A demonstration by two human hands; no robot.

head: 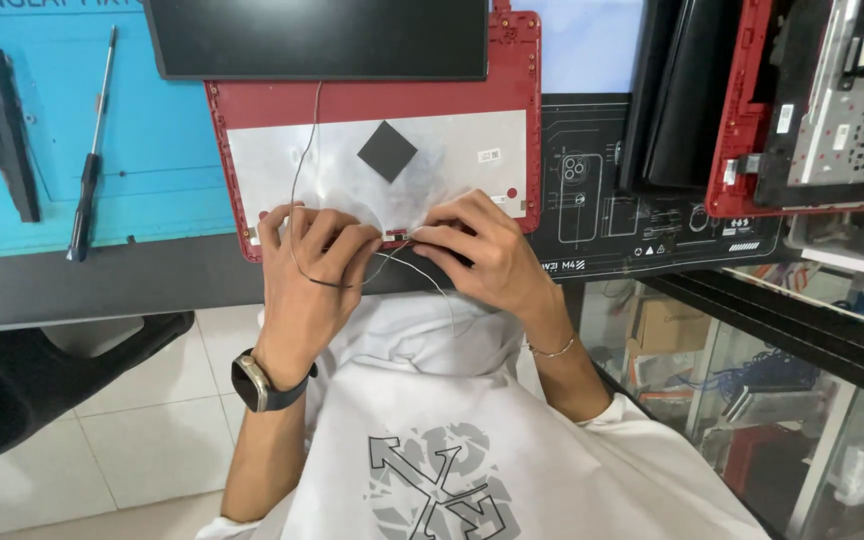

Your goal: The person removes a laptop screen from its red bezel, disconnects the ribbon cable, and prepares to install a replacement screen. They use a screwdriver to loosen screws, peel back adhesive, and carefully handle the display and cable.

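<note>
Turquoise and black work mats cover the bench, with white floor tiles below its edge. On them lies a red plastic laptop lid shell (372,100) lined with silver foil and 1 black diamond-shaped pad (387,151). At its near edge, the left hand (307,275) and right hand (482,250) pinch a thin grey cable (300,165) between narrow fingertips. A black screen panel (317,38) rests at the shell's far edge; a black-handled screwdriver (90,165) lies well apart on the turquoise mat.
</note>
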